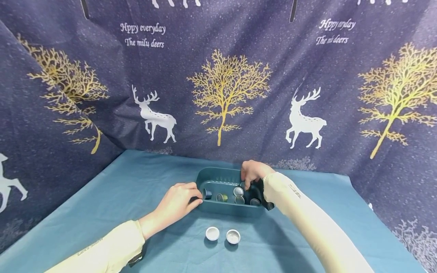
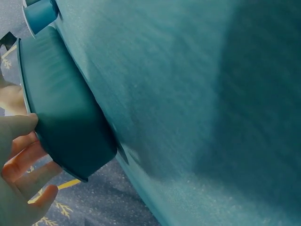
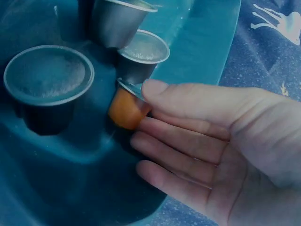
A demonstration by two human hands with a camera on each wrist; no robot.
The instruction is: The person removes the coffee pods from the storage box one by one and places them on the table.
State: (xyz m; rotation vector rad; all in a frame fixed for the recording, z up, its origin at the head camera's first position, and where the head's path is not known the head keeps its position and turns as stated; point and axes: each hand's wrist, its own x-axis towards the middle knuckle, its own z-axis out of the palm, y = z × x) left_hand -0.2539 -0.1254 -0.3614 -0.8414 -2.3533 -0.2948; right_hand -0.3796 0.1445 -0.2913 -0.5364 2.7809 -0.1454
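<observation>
A dark teal plastic bin (image 1: 228,208) sits on the table with several coffee capsules inside. My left hand (image 1: 181,199) holds the bin's left end, the thumb (image 2: 21,125) at its rim. Inside the bin's right end, my right hand (image 1: 254,170) pinches an orange coffee capsule (image 3: 124,110) between thumb and fingers. Close to it in the right wrist view are a large-looking dark capsule (image 3: 49,89) and a grey capsule (image 3: 117,23). A green-gold capsule (image 1: 222,197) lies tipped near the bin's middle.
Two pale-topped capsules, a left one (image 1: 212,234) and a right one (image 1: 233,237), stand on the blue tablecloth (image 1: 164,242) in front of the bin. Behind the table hangs a dark blue curtain (image 1: 191,125) printed with deer and trees.
</observation>
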